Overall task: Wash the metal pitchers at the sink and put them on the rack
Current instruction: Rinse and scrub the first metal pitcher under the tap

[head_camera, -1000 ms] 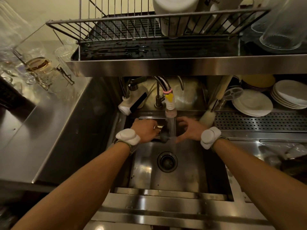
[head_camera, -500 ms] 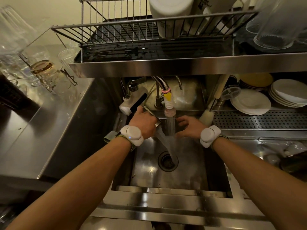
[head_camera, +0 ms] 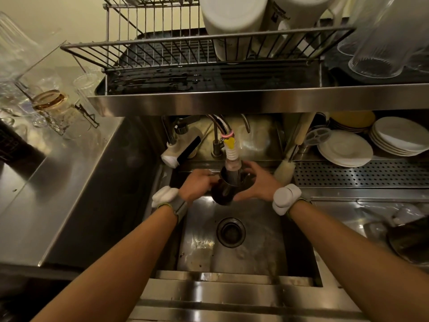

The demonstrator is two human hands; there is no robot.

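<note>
The metal pitcher [head_camera: 224, 191] is held over the sink [head_camera: 255, 242], its mouth right under the faucet nozzle [head_camera: 232, 160] — so water should run straight in. The left hand [head_camera: 197, 185] has its fingers clamped on the handle side for control. The right hand [head_camera: 258, 184] curls its fingers round the opposite wall to steady it. The rack [head_camera: 176, 51] sits directly overhead — a short lift away.

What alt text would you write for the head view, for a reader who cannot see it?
A left hand and a right hand hold a metal pitcher under the faucet over a steel sink. Above, a wire rack holds white containers; plates are stacked at right.
</note>
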